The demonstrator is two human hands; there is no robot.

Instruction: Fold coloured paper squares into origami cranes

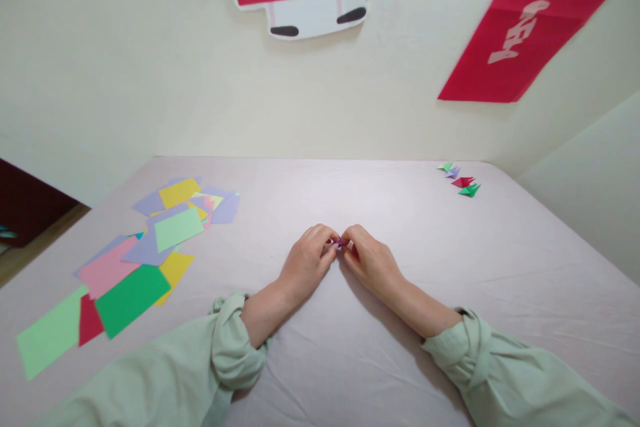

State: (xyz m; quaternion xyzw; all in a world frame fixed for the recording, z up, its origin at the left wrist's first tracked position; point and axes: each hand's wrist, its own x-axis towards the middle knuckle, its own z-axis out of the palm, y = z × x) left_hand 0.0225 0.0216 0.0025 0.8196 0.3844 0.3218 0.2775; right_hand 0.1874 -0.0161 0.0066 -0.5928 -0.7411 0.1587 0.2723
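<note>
Between my fingertips is a small piece of folded purple paper [340,243], mostly hidden by the fingers. My left hand [311,255] pinches it from the left side, thumb and forefinger closed. From the right, my right hand [369,255] pinches the same piece. Both hands are close together over the middle of the table, and the fold's exact shape is too small to make out.
Loose coloured paper sheets lie spread at the left, among them a dark green sheet [133,300] and a pink sheet [110,267]. Several folded paper figures, one a red figure [463,182], stand at the back right of the cloth-covered table [300,193]. A wall [320,100] rises behind.
</note>
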